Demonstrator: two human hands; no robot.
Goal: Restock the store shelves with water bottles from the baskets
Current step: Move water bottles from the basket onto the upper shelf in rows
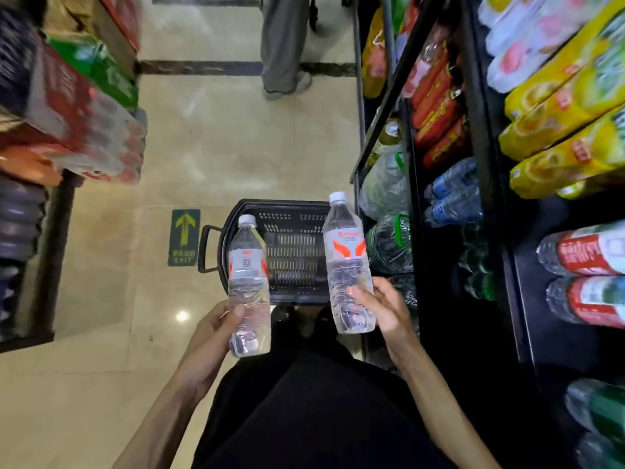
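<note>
Left hand [216, 328]: lower centre of the frame, gripping the lower half of a water bottle, thumb laid across its front.
Left bottle [248, 275]: clear, white cap, white and orange label; held nearly upright, cap towards the top of the frame, overlapping the basket's left side in the view.
Right hand [378, 306]: just right of centre, clamped on the lower part of a second bottle.
Right bottle [346, 262]: same kind, orange wing mark on its label; upright, held slightly higher in the frame than the left one, between the basket and the shelves.
Fingers [358, 292]: on both hands curled round the bottles, each holding one.
Basket [280, 202]: black plastic, slotted walls, on the floor at centre frame behind both bottles; its handle [204, 248] sticks out to the left.
Shelves [487, 130]: black, along the right edge, carrying yellow-wrapped bottles [568, 106] at upper right, blue-labelled bottles [453, 194] at mid-height and red-labelled bottles [588, 252] lower down.
Floor [220, 147]: glossy beige tile, with a green arrow sticker [184, 236] left of the basket.
Stacked drink packs [84, 123]: left edge, blurred.
Another person's trouser leg [282, 45]: top centre, standing in the aisle.
</note>
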